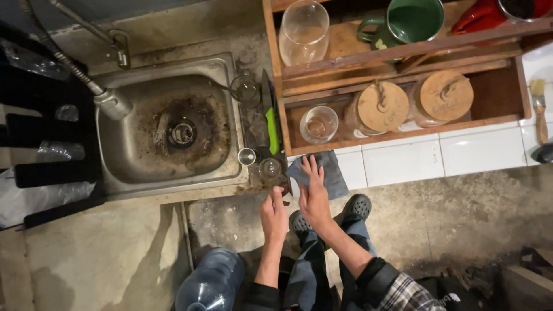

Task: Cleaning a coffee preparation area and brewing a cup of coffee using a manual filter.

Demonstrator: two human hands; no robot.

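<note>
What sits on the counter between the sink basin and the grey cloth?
In the head view, a small metal cup and a small clear glass stand between the sink and the grey cloth.

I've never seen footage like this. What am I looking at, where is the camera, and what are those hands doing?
There is no machine here: these are a person's two bare hands, filmed by one camera worn on the head, looking straight down. That is why you see their legs and shoes at the bottom.

The right hand lies flat on a grey cloth at the edge of the white tiled counter. The left hand is beside it, at the counter's edge; whether it grips anything is hard to tell.

To the left is a stained metal sink with a spray tap. Small glasses and a green-handled knife sit between the sink and a wooden rack holding a green mug, a glass and lidded jars. A big water bottle stands on the floor.
</note>
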